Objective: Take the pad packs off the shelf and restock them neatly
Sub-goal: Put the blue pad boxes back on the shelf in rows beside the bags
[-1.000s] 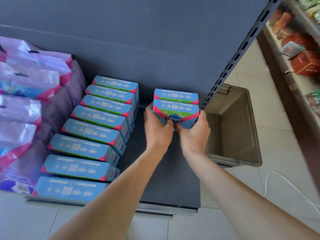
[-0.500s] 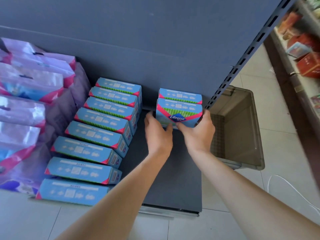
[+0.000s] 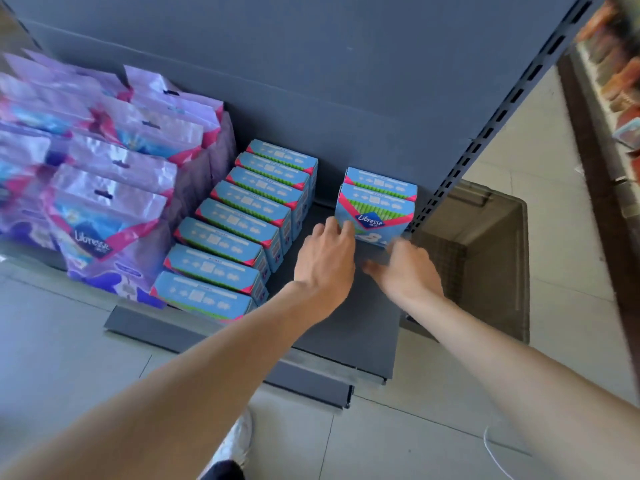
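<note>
I record at nine o'clock a row of boxes (image 3: 239, 216): light blue tops, white markings, green striped edges, pink corners. At two o'clock the front box (image 3: 375, 216) shows pale blue, green stripes, a pink chevron and a dark blue logo diamond. At ten o'clock the bags (image 3: 104, 209) are glossy lilac with pink and blue. The shelf (image 3: 346, 323) is dark grey; the bin (image 3: 485, 271) at three o'clock is grey-brown.

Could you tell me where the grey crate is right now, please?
Head view, right side: the grey crate stands on the floor beyond the slotted upright.
</note>
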